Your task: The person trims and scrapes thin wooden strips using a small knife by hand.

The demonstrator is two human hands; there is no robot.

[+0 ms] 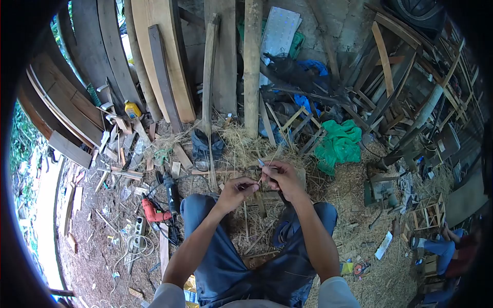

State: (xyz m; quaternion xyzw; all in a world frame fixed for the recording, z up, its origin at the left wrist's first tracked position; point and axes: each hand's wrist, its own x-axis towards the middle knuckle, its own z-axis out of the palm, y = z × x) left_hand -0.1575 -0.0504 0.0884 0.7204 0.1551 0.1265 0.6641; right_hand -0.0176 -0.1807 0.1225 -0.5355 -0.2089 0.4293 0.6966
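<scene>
Above my knees, my left hand (239,192) is closed in a pinch on a thin pale strip (260,180), perhaps of bamboo or wood. Close beside it, my right hand (283,179) is closed around what looks like a small knife (261,162). Only a short grey-blue pointed end shows past the fingers; the handle is hidden in the palm. The strip spans the small gap between both hands. Under them lie shavings and several thin strips on the ground.
To the left lie a red drill (154,210), a black angle grinder (170,191) and a power strip (137,232) with cords. Boards (159,56) lean at the back. A green plastic bag (339,145) lies to the right. Another person (447,251) sits at the far right.
</scene>
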